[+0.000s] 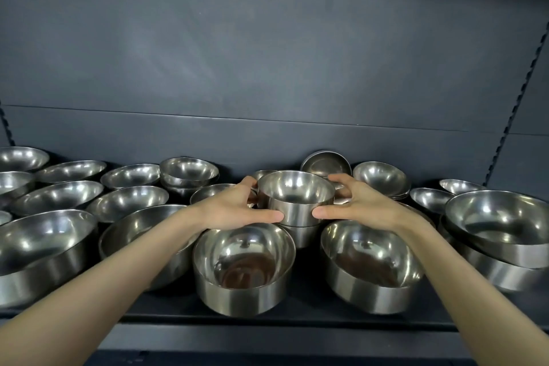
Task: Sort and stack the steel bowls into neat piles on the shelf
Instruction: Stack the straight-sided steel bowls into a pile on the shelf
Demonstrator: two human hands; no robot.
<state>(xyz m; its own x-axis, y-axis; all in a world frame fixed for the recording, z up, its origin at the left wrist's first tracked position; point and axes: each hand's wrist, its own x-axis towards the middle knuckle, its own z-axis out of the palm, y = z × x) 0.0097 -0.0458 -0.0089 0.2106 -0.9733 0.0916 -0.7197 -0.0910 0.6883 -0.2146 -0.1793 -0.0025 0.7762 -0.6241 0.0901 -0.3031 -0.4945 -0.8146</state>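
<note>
Where the dark shelf (pixel 303 317) carries steel bowls (pixel 243 291) of mixed sizes, one small bowl (pixel 296 197) sits mid-shelf on a second bowl (pixel 301 235); left hand (pixel 234 208) and right hand (pixel 361 206) clasp its sides, thumbs on the near wall, fingers curled round the far rim.

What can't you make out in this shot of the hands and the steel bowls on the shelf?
Head view: how many bowls lie under the held bowl; the front bowl hides the pile's base.
Head view: how the fingers of the left hand and right hand meet the held bowl's back, hidden by it.
Head view: far-left bowl and right-hand stack, cut off by the frame edges.
</note>
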